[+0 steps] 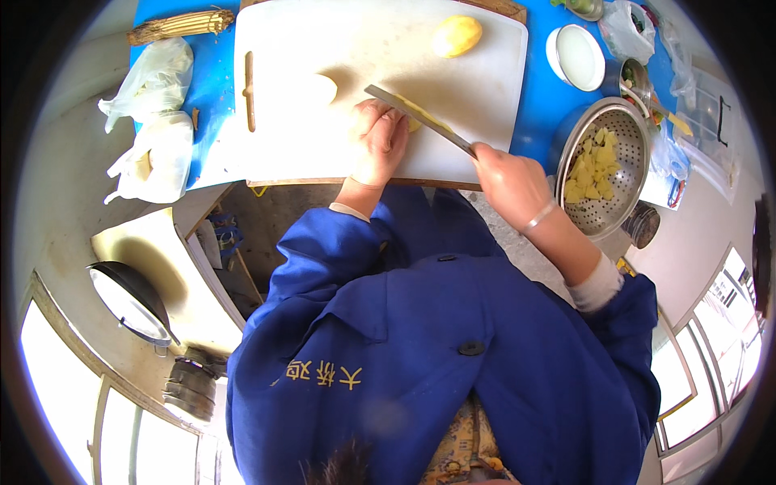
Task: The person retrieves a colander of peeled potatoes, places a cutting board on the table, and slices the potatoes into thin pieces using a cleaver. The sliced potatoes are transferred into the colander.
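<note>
My right hand [515, 187] grips the handle of a kitchen knife [443, 132], whose blade slants up and left over the white cutting board [283, 153]. Close against the blade, the curled fingers of my left hand [379, 144] press on a yellow potato piece [415, 125], mostly hidden by the hand and knife. Left of that hand lies a pale cut piece [325, 89], washed out by glare. A whole peeled potato [457, 36] rests near the board's far right corner. Potato chunks [595, 168] fill part of a metal colander [633, 158] at the right.
Along the blue table's left side lie two plastic bags [152, 158] and a bundle of thin sticks [179, 26]. Beyond the colander stand a white bowl [575, 58], a metal pot [635, 78] and another plastic bag [627, 31]. A wok [129, 301] sits at the lower left.
</note>
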A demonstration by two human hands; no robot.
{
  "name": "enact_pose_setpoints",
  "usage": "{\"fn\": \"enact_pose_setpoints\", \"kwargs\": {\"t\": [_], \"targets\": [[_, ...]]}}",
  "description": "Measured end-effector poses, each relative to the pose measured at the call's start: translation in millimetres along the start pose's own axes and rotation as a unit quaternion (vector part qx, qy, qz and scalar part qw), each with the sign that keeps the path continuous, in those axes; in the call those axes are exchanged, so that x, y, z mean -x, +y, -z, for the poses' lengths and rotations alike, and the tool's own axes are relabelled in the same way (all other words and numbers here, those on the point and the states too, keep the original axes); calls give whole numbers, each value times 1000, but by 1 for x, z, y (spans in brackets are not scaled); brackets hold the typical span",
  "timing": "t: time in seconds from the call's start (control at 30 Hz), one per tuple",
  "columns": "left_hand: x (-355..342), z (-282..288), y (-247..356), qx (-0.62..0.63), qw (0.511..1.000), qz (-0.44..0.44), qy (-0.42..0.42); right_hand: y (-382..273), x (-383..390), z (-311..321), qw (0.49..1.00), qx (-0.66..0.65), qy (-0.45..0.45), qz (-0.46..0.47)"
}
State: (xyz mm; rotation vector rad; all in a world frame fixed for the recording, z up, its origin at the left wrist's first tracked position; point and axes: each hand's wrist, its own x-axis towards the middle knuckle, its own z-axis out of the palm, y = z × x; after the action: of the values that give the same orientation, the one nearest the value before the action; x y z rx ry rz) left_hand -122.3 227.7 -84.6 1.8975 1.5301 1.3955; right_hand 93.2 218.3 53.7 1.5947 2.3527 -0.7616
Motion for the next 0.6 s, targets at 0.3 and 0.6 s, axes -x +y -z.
{"fn": "enact_pose_setpoints", "kwargs": {"t": [0.3,0.6], "targets": [[-3,14,0,-25,998,-44,-31,10,-13,-5,995,-68,73,33],[-2,17,-1,-31,997,-17,-64,-4,12,15,1000,4,-11,1]]}}
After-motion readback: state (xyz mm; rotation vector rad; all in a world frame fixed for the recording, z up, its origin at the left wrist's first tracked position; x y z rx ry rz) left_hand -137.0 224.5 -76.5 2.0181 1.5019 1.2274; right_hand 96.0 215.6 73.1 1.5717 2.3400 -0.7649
